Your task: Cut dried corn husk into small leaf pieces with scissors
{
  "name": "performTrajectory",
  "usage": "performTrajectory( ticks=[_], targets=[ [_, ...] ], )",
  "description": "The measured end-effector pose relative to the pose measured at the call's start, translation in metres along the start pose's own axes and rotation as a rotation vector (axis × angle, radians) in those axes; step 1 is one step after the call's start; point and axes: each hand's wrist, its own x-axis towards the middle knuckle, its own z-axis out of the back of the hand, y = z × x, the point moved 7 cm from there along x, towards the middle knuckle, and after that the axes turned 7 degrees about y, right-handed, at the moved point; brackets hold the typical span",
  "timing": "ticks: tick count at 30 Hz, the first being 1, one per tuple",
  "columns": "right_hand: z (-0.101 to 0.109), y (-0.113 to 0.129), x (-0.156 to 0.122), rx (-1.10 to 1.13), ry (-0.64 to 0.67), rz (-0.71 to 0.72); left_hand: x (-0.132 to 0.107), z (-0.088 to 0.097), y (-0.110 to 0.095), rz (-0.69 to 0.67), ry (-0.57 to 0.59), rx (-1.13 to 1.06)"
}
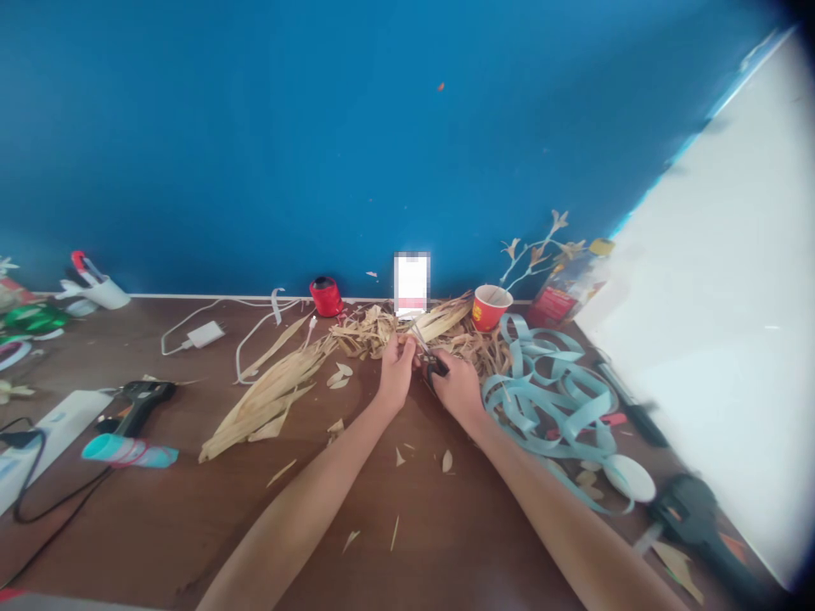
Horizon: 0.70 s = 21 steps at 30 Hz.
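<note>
My left hand (395, 371) pinches a small piece of dried husk at the near edge of a heap of dried corn husks (375, 333) on the brown table (191, 518). My right hand (457, 386) grips black-handled scissors (431, 363), whose blades point up toward the piece in my left hand. The two hands almost touch. Long pale husk leaves (267, 399) lie to the left of my hands. Small cut petal shapes (340, 376) and scraps are scattered in front of me.
A coil of light blue ribbon (548, 395) lies right of my right hand. A red paper cup (489, 307) with a twig, a red jar (326, 296) and a white charger (205, 334) stand by the blue wall. Glue guns (137, 403) (694, 509) lie left and right.
</note>
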Motion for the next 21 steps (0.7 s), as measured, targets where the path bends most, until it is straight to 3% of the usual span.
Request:
performTrajectory(
  ticks=[21],
  targets=[
    [-0.0015, -0.0003, 0.0001, -0.031, 0.026, -0.035, 0.0, 0.0027, -0.0042, -0.01, -0.042, -0.006]
  ],
)
